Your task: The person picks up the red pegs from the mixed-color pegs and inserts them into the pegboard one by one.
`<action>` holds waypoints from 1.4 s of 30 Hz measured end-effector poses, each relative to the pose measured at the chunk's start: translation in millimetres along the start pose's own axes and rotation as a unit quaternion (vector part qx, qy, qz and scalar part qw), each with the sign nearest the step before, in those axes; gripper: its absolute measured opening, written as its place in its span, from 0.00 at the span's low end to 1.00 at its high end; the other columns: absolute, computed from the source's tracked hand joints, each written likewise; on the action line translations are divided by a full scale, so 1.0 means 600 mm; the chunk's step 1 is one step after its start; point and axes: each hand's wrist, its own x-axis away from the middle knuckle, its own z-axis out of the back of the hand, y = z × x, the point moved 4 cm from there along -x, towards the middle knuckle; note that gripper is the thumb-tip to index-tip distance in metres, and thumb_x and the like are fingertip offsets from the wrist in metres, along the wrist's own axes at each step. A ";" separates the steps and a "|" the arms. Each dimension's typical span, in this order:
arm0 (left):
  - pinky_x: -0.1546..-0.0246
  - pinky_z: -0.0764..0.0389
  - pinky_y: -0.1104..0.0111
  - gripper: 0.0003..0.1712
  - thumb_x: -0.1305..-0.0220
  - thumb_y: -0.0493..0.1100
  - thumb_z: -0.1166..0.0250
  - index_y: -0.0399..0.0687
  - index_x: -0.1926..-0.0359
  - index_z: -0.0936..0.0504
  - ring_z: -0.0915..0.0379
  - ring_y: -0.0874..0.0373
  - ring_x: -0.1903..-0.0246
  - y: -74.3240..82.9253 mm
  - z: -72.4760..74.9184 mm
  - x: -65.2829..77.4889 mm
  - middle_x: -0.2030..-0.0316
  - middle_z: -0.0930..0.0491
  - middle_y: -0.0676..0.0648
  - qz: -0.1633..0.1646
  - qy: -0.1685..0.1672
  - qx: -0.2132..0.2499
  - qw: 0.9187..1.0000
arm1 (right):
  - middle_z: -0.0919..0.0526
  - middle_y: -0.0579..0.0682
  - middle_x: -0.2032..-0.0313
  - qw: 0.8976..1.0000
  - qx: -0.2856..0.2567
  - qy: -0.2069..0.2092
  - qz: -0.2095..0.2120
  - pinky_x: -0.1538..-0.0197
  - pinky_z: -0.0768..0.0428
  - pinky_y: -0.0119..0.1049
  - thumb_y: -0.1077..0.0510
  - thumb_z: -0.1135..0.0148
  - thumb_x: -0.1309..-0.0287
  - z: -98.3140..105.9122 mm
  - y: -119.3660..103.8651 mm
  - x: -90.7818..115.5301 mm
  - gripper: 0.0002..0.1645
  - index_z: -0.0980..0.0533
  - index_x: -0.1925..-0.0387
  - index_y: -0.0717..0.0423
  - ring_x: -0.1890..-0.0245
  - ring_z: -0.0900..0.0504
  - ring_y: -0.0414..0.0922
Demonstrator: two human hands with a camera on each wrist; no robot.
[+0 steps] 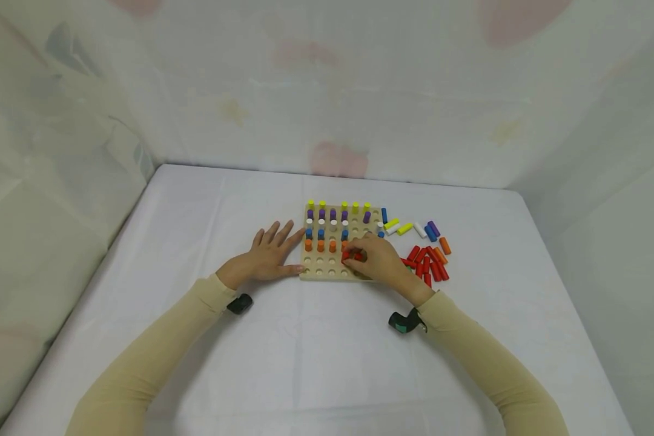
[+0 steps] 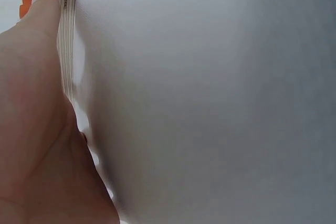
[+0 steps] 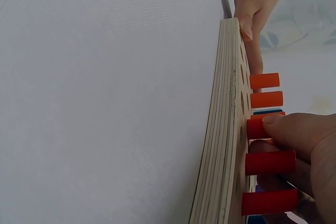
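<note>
A wooden peg board [image 1: 318, 277] lies on the table, its holes partly filled with yellow, purple, white, blue and orange pegs in rows. With fingers spread, my left hand [image 1: 264, 257] rests beside the board's left side. Its thumb touches the board's front left corner, seen against the layered edge [image 2: 64, 30] in the left wrist view. Over the front rows, my right hand [image 1: 381, 260] pinches a red peg [image 3: 255, 129] between thumb and finger at a hole. Two more red pegs [image 3: 270, 162] stand in the board close by, partly under that hand. Nearer the left hand are orange pegs [image 3: 266, 99].
Right of the board lies a loose pile of red pegs [image 1: 427, 265], with orange pegs [image 1: 445, 245] among and beside it. Loose yellow pegs [image 1: 405, 229], white pegs [image 1: 419, 230], blue ones and a purple peg [image 1: 433, 228] lie farther back. A white cloth [image 1: 283, 363] covers the table.
</note>
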 end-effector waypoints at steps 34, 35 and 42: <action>0.27 0.69 0.34 0.55 0.35 0.75 0.50 0.62 0.20 0.66 0.79 0.34 0.22 0.012 0.012 0.007 0.20 0.72 0.40 -0.004 0.008 -0.002 1.000 | 0.13 0.47 0.59 0.998 -0.054 0.026 -0.029 0.54 0.19 0.42 0.53 0.30 0.41 0.068 0.019 0.029 0.16 0.17 0.53 0.53 0.55 0.20 0.48; 0.27 0.69 0.34 0.55 0.35 0.75 0.50 0.62 0.20 0.66 0.79 0.34 0.22 0.011 0.012 0.006 0.20 0.72 0.40 -0.003 0.007 -0.004 1.000 | 0.13 0.47 0.59 0.998 -0.054 0.028 -0.027 0.53 0.19 0.43 0.53 0.30 0.41 0.071 0.022 0.030 0.16 0.17 0.53 0.53 0.54 0.20 0.49; 0.27 0.69 0.34 0.54 0.34 0.73 0.48 0.61 0.20 0.66 0.80 0.34 0.22 0.016 0.013 0.007 0.20 0.72 0.41 -0.001 0.005 -0.004 1.000 | 0.12 0.50 0.60 0.997 -0.056 0.036 -0.036 0.49 0.20 0.52 0.54 0.29 0.42 0.090 0.043 0.042 0.16 0.17 0.53 0.55 0.55 0.19 0.52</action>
